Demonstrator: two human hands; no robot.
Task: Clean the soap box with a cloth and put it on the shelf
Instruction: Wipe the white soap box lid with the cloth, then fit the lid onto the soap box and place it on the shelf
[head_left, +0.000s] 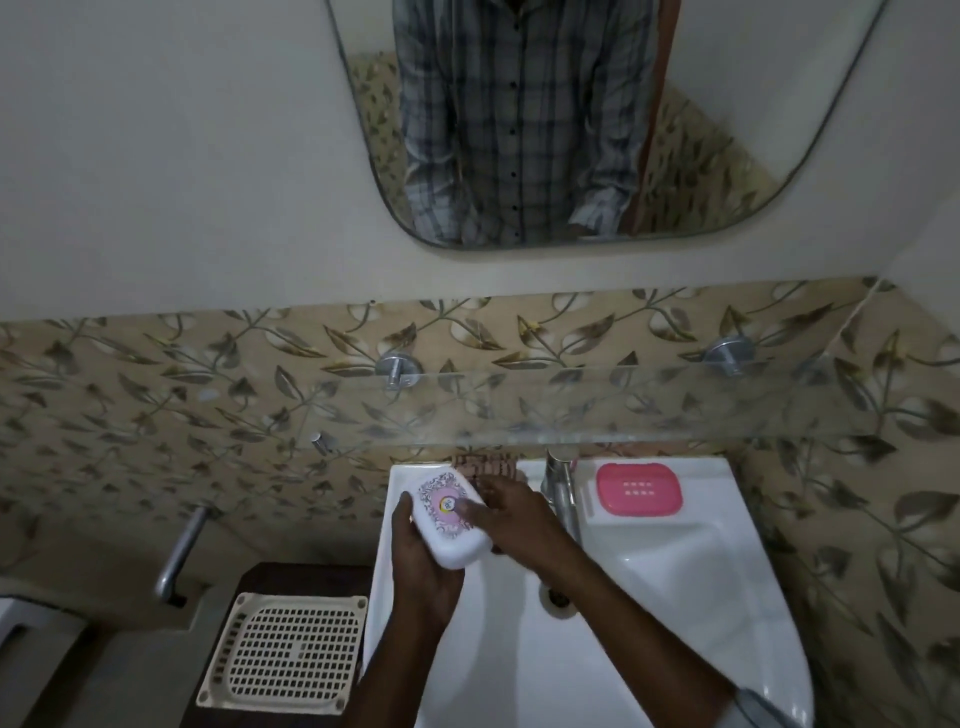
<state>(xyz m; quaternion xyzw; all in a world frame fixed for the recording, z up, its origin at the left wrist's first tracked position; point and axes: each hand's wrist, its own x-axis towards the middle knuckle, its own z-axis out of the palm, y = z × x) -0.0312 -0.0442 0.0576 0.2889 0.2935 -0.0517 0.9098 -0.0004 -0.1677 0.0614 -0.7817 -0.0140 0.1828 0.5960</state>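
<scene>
My left hand (423, 566) holds a white soap box (451, 517) with a pink patterned lid, tilted, over the left side of the white sink (675, 571). The fingers of my right hand (511, 512) rest on the box's lid from the right. A brownish checked cloth (485, 464) lies on the sink's back rim, just behind my right hand and partly hidden by it. A glass shelf (597, 402) on two metal brackets runs along the tiled wall above the sink.
A pink soap dish (639, 488) sits on the sink's back right rim, beside the chrome tap (561, 493). The drain (558, 603) is in the basin. A cream perforated tray (288, 652) lies on a dark stand at left. A mirror (571, 119) hangs above.
</scene>
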